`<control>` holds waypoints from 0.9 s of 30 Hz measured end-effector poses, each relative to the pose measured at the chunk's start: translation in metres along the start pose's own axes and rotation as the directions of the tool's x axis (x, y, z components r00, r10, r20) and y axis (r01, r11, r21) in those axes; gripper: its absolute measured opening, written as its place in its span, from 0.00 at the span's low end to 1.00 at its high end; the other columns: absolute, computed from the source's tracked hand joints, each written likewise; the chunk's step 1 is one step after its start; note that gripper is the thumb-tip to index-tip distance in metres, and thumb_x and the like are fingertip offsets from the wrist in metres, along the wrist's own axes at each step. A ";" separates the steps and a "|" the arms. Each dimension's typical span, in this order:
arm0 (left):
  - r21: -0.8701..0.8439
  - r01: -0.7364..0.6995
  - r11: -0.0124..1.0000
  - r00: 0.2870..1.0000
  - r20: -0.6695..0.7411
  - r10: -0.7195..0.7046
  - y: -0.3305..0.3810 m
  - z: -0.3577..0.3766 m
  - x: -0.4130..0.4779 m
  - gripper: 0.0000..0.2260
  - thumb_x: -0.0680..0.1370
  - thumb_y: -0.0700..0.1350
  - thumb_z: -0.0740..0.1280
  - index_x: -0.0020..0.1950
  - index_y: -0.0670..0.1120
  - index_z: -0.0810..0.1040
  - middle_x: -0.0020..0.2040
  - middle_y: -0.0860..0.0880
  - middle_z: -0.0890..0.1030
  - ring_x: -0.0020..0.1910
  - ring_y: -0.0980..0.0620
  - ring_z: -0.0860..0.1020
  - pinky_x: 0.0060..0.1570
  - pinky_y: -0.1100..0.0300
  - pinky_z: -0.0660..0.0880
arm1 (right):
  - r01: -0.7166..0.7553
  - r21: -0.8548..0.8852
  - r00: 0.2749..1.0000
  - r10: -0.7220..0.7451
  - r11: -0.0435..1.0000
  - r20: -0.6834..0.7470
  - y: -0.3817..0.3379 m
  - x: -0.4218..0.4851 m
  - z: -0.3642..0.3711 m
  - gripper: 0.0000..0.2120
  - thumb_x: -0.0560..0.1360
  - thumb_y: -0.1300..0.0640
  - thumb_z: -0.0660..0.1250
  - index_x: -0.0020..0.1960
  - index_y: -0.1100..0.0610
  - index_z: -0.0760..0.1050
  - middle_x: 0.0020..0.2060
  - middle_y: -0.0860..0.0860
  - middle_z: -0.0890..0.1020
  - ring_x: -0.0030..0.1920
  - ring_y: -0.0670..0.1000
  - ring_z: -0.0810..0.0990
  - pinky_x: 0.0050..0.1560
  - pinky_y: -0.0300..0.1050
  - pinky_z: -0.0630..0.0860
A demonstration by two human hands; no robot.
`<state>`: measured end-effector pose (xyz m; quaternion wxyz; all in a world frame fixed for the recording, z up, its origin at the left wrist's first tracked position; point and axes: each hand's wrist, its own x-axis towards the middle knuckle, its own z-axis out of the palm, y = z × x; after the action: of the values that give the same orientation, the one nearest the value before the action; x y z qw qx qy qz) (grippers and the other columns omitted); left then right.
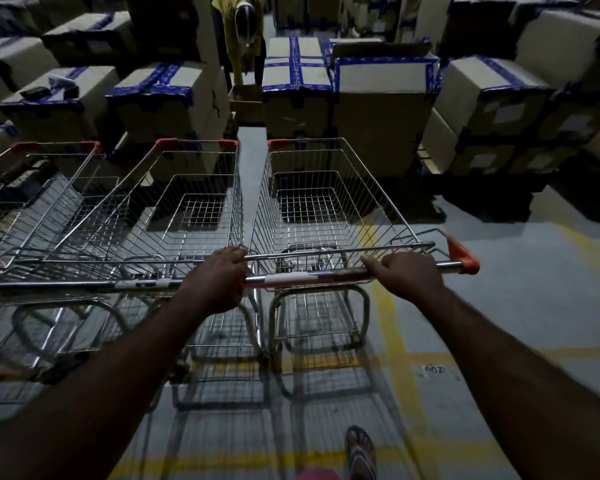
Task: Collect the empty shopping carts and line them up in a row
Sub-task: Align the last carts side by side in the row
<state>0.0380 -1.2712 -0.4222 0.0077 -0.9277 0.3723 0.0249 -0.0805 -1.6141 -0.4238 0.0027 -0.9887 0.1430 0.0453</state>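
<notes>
Three empty wire shopping carts with orange corner caps stand side by side. The right cart (326, 209) is straight in front of me. My left hand (215, 278) grips the left end of its metal handle bar (312, 277). My right hand (406, 275) grips the same bar near its right end, just left of the orange cap. The middle cart (174, 216) stands close against the right cart's left side. A third cart (39, 202) is at the far left, partly cut off by the frame.
Stacks of cardboard boxes (378, 109) sealed with blue tape stand right beyond the carts. A person in yellow (239, 36) bends over a box in the narrow aisle between them. Yellow floor lines (392, 334) run under the right cart. My sandalled foot (361, 452) is at the bottom.
</notes>
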 end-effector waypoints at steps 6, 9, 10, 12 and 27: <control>0.066 0.011 0.998 1.000 -0.017 -0.010 0.002 -0.002 -0.007 0.20 0.72 0.49 0.75 0.63 0.49 0.80 0.76 0.47 0.68 0.75 0.47 0.63 0.74 0.47 0.61 | 0.012 0.159 1.000 -0.012 0.987 0.002 0.008 -0.013 0.004 0.35 0.76 0.24 0.43 0.37 0.49 0.76 0.32 0.48 0.77 0.38 0.50 0.78 0.53 0.51 0.77; 0.098 0.039 0.994 0.999 -0.008 -0.039 0.004 -0.003 -0.009 0.23 0.72 0.52 0.74 0.66 0.51 0.79 0.77 0.48 0.66 0.77 0.47 0.60 0.75 0.44 0.57 | -0.053 0.051 0.993 0.058 0.997 -0.106 0.043 -0.018 0.009 0.45 0.73 0.22 0.34 0.40 0.50 0.82 0.34 0.47 0.80 0.41 0.50 0.80 0.58 0.53 0.74; 0.100 0.048 0.994 0.999 0.000 -0.048 0.005 -0.004 -0.010 0.24 0.73 0.53 0.73 0.68 0.51 0.78 0.78 0.49 0.66 0.77 0.47 0.59 0.75 0.45 0.57 | -0.077 0.008 0.990 0.078 0.997 -0.116 0.055 -0.021 0.012 0.47 0.73 0.23 0.31 0.43 0.49 0.83 0.37 0.47 0.82 0.48 0.51 0.80 0.64 0.56 0.70; 0.103 0.051 0.993 0.998 0.018 -0.053 0.007 -0.007 -0.010 0.24 0.74 0.53 0.71 0.69 0.51 0.77 0.78 0.49 0.65 0.77 0.48 0.59 0.75 0.47 0.57 | -0.119 0.008 0.987 0.119 0.993 -0.112 0.072 -0.025 0.021 0.45 0.75 0.26 0.31 0.50 0.46 0.84 0.46 0.49 0.85 0.65 0.56 0.76 0.71 0.62 0.59; 0.011 -0.053 0.999 0.984 -0.167 0.054 0.004 -0.003 -0.020 0.10 0.65 0.43 0.78 0.45 0.44 0.86 0.55 0.45 0.83 0.60 0.43 0.78 0.56 0.51 0.76 | -0.130 0.130 0.976 0.149 0.983 -0.156 0.066 -0.043 0.023 0.42 0.74 0.27 0.35 0.55 0.46 0.83 0.51 0.51 0.85 0.70 0.58 0.71 0.76 0.62 0.50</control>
<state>0.0212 -1.2606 -0.4183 -0.0210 -0.9162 0.3964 -0.0542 -0.1426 -1.6652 -0.4420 0.0468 -0.9746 0.2144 -0.0452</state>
